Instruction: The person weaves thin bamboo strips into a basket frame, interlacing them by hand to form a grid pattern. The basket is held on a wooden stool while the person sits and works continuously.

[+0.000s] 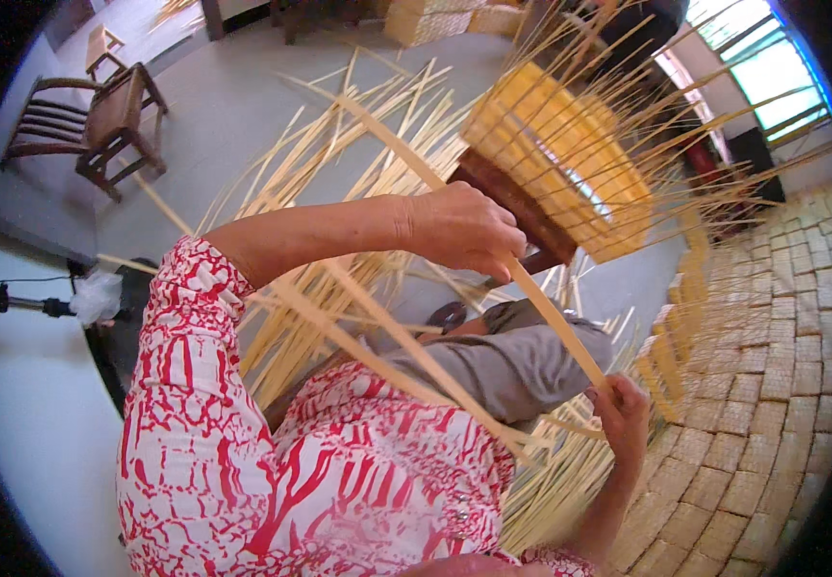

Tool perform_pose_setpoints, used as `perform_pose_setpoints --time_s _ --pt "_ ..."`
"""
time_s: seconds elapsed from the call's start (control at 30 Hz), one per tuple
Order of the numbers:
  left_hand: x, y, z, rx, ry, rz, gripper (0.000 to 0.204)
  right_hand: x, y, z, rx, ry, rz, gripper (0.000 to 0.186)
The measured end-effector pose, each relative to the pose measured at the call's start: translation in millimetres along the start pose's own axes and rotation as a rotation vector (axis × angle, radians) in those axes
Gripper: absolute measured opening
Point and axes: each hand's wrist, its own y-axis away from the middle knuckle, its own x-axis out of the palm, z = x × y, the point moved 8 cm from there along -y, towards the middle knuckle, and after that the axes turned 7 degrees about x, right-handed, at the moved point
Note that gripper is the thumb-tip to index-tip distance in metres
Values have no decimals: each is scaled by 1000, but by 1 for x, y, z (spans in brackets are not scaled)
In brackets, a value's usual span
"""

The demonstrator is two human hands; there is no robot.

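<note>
My left hand (466,229) is closed around a long, pale, flat strip (555,317) that runs diagonally from the upper middle down to the lower right. My right hand (620,409) pinches the same strip lower down, near a short curled length of it. More long strips (387,337) cross my lap and grey trousers (512,365). Beyond my left hand stands a yellow woven basket body (541,135) with many thin stakes sticking out, set on a dark reddish wooden stand (522,221).
Loose strips (291,178) lie spread over the grey floor (204,115). A wooden chair (123,125) stands upper left, and a black pole fitting (22,303) is at the left edge. Rows of stacked woven baskets (753,404) fill the right, with more (426,19) at the back.
</note>
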Motion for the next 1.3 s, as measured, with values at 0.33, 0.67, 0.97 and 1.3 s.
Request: perform_pose_setpoints --time_s 0.33,0.67,0.97,1.3 --pt "-14 11 113 -146 -170 49 28 -104 1 -65 -4 126 -155 17" --pt "-19 20 160 -252 -265 17 32 -87 -32 -87 97 -17 21 16" --pt "-69 -34 184 -453 66 -392 62 -69 -43 -24 -69 147 26 20" --pt "-132 -78 187 -315 171 -608 38 -14 -93 86 -543 603 -279 10"
